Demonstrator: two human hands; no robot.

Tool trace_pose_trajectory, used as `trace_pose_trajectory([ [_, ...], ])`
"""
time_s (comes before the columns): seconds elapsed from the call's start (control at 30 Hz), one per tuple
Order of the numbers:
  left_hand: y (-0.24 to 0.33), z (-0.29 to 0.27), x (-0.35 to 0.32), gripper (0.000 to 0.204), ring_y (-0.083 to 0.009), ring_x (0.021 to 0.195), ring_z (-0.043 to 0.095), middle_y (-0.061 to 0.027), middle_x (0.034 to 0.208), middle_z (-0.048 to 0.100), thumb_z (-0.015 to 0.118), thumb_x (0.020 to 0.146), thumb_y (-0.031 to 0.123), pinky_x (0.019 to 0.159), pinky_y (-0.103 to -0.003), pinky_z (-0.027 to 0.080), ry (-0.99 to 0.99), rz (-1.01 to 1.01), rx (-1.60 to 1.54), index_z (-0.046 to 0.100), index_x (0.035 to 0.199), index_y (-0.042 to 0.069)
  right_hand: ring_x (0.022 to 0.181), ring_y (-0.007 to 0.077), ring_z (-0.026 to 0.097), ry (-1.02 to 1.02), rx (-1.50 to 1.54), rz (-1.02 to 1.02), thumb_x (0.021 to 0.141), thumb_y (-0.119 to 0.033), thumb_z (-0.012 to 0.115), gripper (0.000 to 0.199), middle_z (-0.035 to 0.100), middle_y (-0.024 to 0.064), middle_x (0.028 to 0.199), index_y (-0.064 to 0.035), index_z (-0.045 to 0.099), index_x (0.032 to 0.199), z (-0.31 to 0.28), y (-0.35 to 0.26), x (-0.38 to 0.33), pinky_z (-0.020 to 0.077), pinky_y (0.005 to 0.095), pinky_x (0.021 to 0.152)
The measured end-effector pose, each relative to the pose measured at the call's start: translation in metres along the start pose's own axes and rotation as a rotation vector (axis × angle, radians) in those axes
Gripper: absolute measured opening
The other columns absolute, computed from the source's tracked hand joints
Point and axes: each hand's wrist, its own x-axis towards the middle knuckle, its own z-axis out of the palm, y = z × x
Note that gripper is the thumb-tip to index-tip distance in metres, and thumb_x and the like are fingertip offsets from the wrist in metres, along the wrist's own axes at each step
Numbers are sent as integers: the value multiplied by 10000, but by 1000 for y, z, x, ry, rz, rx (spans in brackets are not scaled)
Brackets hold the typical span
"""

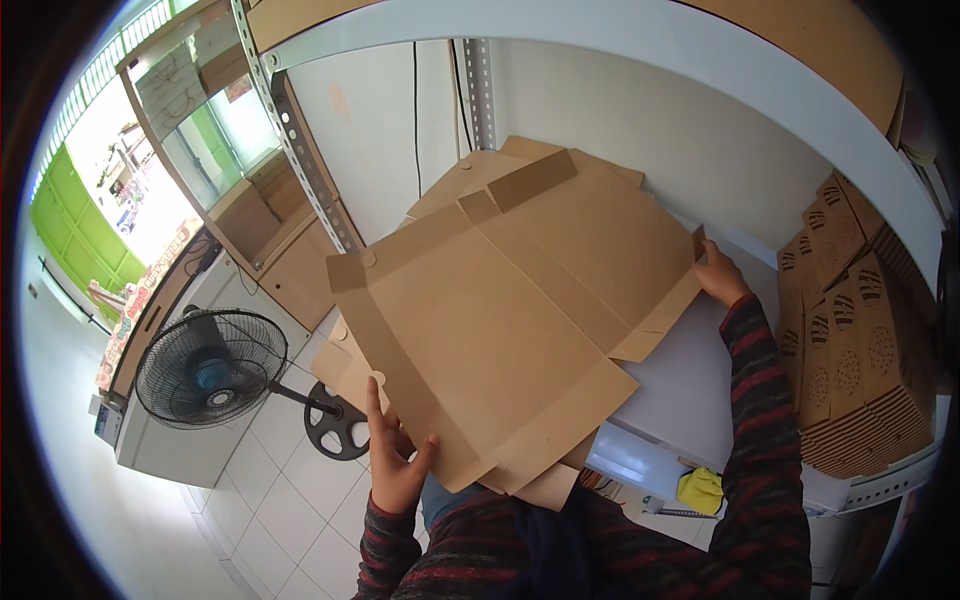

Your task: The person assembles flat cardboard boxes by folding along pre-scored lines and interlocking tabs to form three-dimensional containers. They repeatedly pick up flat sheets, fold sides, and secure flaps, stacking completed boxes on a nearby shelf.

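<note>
A flat, unfolded cardboard box (480, 330) with its side flaps partly bent up lies in front of me, tilted across the shelf. My left hand (398, 462) grips its near left edge, with the thumb on top and the index finger stretched along the side flap. At the far right edge, my right hand (720, 275) pinches a small corner flap, its fingers partly hidden behind the card. More flat cardboard sheets (455, 185) lie underneath, showing beyond the far edge and at the lower left.
Stacked brown cartons with dark printed patterns (845, 350) stand at the right. The white metal shelf frame (660, 40) arches overhead. A black fan (212, 368) stands on the tiled floor at the left. Below the shelf sits a yellow cloth (701, 491).
</note>
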Motion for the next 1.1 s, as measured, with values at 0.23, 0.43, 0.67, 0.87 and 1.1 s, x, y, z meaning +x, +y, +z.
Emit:
trace_pose_trajectory([
  [0.23,12,-34,9,950,-239,1283,468,-193,1457,385,525,759,-162,969,-320,461,-87,-38,-108,22,1535,56,1173,372,557,235,-236,-14,771,-342,715,753,585,200,1262,-56,394,1389,-33,3,-7,416,469,1015],
  [0.43,27,-82,14,1000,-232,1213,529,-147,1300,530,513,668,-170,1008,-343,419,-168,-99,-125,60,1534,44,1137,343,578,-85,-97,37,708,-354,788,767,581,221,1249,-4,491,1323,-38,-11,-14,465,410,960],
  [0.67,15,-64,27,863,-261,1236,525,-204,1346,510,477,686,-120,1055,-347,386,6,-148,-225,192,1492,-9,1117,337,588,-350,-95,-16,667,-277,804,774,591,236,1219,25,498,1311,-56,-17,-20,460,389,940],
  [0.87,1,-64,39,677,-265,1256,507,-210,1376,482,482,771,-101,1062,-362,384,82,-53,-345,324,1427,-56,1028,292,618,-390,162,-298,712,-79,723,737,636,192,1071,17,416,1375,-86,-21,-39,474,370,889],
  [1.1,4,-63,43,670,-246,1284,470,-150,1388,476,536,748,-79,1084,-336,349,30,-146,-302,386,1401,-61,914,114,623,-304,850,-420,830,8,598,455,655,92,1067,20,545,1282,-138,-39,-54,492,234,830],
])
